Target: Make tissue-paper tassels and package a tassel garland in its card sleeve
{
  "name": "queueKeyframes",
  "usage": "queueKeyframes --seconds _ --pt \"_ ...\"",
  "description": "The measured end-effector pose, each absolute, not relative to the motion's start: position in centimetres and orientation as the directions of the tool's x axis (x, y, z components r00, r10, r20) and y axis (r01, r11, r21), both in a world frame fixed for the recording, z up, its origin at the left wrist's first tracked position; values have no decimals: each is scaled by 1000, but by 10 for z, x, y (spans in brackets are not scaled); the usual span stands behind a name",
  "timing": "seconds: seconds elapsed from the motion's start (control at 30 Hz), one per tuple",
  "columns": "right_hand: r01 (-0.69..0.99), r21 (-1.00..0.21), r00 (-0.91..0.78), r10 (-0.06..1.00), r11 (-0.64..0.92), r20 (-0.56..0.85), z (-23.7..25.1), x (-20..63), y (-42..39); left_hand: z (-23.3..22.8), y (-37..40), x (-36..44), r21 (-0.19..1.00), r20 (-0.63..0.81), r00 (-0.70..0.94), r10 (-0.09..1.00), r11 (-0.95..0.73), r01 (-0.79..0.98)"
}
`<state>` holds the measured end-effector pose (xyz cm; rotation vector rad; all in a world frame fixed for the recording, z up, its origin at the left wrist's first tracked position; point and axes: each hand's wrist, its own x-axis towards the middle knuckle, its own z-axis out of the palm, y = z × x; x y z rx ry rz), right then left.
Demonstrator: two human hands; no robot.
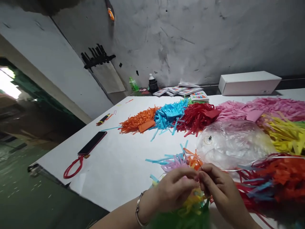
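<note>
My left hand (173,187) and my right hand (219,187) meet at the near edge of the white table (114,162), fingertips pinched together on a bundle of mixed coloured paper fringe (181,160). A thin wire or thread runs between the fingertips. More fringe in yellow and green hangs under my hands. A silver bangle (139,211) circles my left wrist. A clear plastic bag (233,143) lies just beyond my right hand.
Piles of cut paper fringe lie across the table: orange (140,121), blue (170,114), red (197,116), pink (262,106), yellow (286,130). A phone with a red strap (91,143) lies left. A white box (249,82), small packets and bottles stand by the wall.
</note>
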<state>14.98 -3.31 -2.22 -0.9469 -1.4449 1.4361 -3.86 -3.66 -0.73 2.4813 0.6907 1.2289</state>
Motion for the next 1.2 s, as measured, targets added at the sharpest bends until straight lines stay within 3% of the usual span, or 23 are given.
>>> queueKeyframes --seconds 0.1,0.2,0.3,0.4,0.57,0.87,1.2 --pt "-36 -991 -244 961 127 132 -24 151 -35 -12 -37 -37 750 506 337 794 -598 283" --pt "-56 -992 -184 975 117 125 -25 148 -37 -16 -36 -35 963 190 329 925 -241 121" --pt "-57 -998 -109 994 16 22 -22 144 -38 -19 -32 -34 980 -62 240 969 105 -170" --pt "37 -999 -137 990 35 30 -18 141 -40 -19 -30 -33 877 -206 186 961 265 -400" --pt "191 -961 -282 949 201 143 -17 137 -43 -17 -30 -31 783 -260 223 940 340 -521" --pt "208 -949 -240 953 236 184 -17 137 -46 -22 -31 -33 760 -275 202 940 341 -553" --pt "207 -937 -185 952 281 245 -18 138 -50 -24 -30 -34 816 -212 68 975 214 -537"
